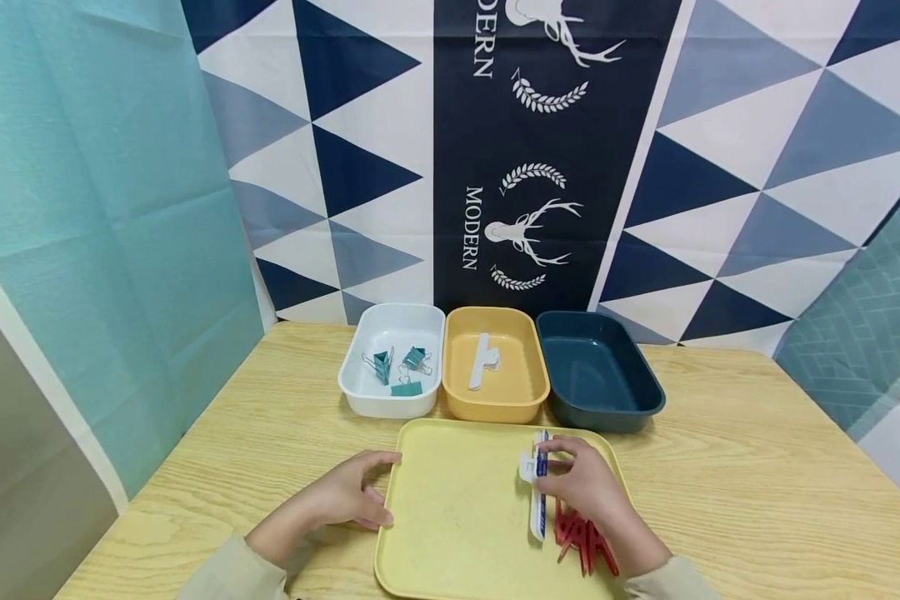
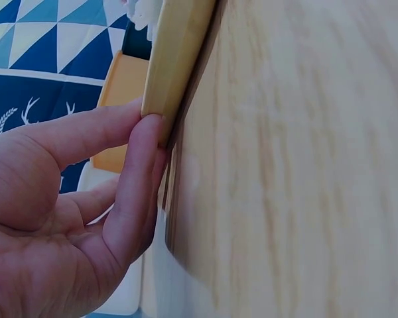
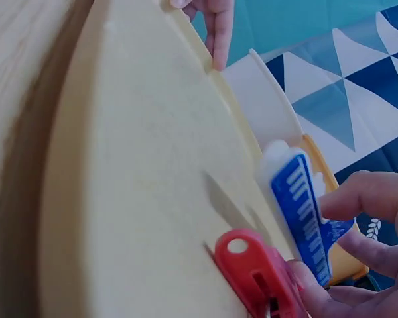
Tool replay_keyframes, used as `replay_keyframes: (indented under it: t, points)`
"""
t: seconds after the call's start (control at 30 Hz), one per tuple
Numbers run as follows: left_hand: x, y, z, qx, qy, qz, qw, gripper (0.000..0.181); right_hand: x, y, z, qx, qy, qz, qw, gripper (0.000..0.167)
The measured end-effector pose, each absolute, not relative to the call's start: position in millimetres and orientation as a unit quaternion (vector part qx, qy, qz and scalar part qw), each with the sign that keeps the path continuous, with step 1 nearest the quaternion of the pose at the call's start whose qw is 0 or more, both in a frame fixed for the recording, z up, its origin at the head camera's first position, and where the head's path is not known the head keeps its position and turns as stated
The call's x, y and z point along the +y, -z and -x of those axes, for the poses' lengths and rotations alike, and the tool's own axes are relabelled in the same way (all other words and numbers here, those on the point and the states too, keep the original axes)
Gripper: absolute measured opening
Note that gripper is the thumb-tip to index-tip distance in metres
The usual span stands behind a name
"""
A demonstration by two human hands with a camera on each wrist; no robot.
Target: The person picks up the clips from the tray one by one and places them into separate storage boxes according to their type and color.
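Note:
My left hand [image 1: 337,498] grips the left rim of a yellow tray [image 1: 457,508]; the left wrist view has its thumb and fingers [image 2: 138,185] pinching that edge. Over the tray's right side, my right hand [image 1: 588,483] pinches a long white bag clip [image 1: 537,517] with a blue printed label, seen close up in the right wrist view as the bag clip [image 3: 300,215]. A shadow falls on the tray beside it. Just below that hand lies a pile of red clothespins [image 1: 587,540], partly hidden by the wrist.
Behind the tray, side by side, stand a white bin [image 1: 356,398] with teal binder clips [image 1: 407,389], an orange-yellow bin [image 1: 495,410] with another white bag clip [image 1: 480,367], and a dark blue bin [image 1: 600,367]. All stand on a wooden table [image 1: 735,450] before a patterned cloth [image 1: 525,150].

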State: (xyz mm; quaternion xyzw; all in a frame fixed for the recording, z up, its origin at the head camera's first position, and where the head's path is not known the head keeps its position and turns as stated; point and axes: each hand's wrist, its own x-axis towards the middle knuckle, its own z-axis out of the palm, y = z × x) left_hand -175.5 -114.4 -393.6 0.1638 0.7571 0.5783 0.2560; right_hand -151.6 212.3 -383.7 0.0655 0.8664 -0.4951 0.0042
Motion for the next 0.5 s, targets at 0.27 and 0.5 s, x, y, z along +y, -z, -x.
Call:
replay_keyframes:
  t: [0.27,0.5]
  points:
    - [-114.6,394.3,175.7,0.760,-0.576,-0.163,0.255,0.082,211.4,381.5,150.3,0.844,0.529,-0.088,-0.003,0.048]
    - [-114.9,394.9,175.9,0.755,-0.579,-0.165,0.261,0.082,211.9,376.9,149.9,0.829,0.550,-0.097,-0.003,0.047]
